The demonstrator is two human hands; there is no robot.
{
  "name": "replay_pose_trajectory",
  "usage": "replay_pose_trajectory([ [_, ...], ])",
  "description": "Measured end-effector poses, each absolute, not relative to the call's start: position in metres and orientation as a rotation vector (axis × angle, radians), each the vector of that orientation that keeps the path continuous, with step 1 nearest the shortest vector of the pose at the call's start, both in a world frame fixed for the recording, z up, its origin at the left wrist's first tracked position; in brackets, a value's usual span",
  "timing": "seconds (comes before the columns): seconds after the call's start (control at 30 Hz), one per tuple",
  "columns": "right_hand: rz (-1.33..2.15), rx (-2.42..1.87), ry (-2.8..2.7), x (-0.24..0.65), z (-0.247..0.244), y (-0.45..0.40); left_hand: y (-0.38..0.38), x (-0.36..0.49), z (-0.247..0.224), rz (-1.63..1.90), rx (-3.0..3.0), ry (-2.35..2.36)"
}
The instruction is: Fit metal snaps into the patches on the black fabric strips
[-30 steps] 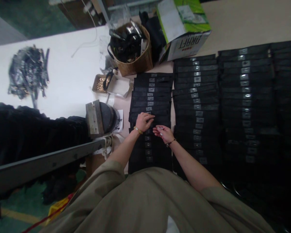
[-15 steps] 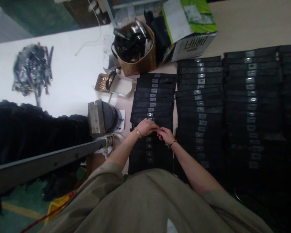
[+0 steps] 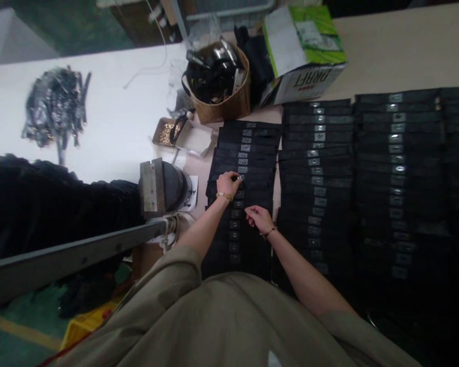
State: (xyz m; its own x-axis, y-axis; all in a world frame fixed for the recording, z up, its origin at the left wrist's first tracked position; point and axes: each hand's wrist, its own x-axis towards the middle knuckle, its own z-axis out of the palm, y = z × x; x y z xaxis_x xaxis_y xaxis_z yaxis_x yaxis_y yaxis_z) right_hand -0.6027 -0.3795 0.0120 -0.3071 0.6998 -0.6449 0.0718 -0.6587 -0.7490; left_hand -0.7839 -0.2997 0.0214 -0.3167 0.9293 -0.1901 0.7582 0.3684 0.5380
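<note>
Overlapping black fabric pieces (image 3: 252,191) lie in a column in front of me, each with a small silvery-grey patch along the middle. My left hand (image 3: 228,184) is over this column, thumb and fingers pinched together at one silvery patch (image 3: 240,178). Whatever sits between those fingertips is too small to name. Lower and to the right, my right hand (image 3: 260,219) hovers over the same column with its fingers closed. Its curled fingers hide what they hold, if anything. The two hands are apart.
Right of my hands lie more columns of black pieces (image 3: 315,196). Beyond are a small box of brass-coloured parts (image 3: 167,133), a white tray (image 3: 194,139), a brown basket (image 3: 224,109) and a green-white carton (image 3: 304,84). A metal block (image 3: 153,188) and rail (image 3: 99,250) stand left.
My hands were together over the column and have come apart. The left has moved up to a patch farther away; the right has stayed nearly in place, slightly lower.
</note>
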Motion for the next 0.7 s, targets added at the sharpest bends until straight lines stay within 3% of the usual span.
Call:
replay_pose_trajectory([
  [0.7,2.015,-1.533,-0.971,-0.6019,0.0101,-0.3792,-0.3012,-0.7817,0.0154,0.476,1.513,2.239],
])
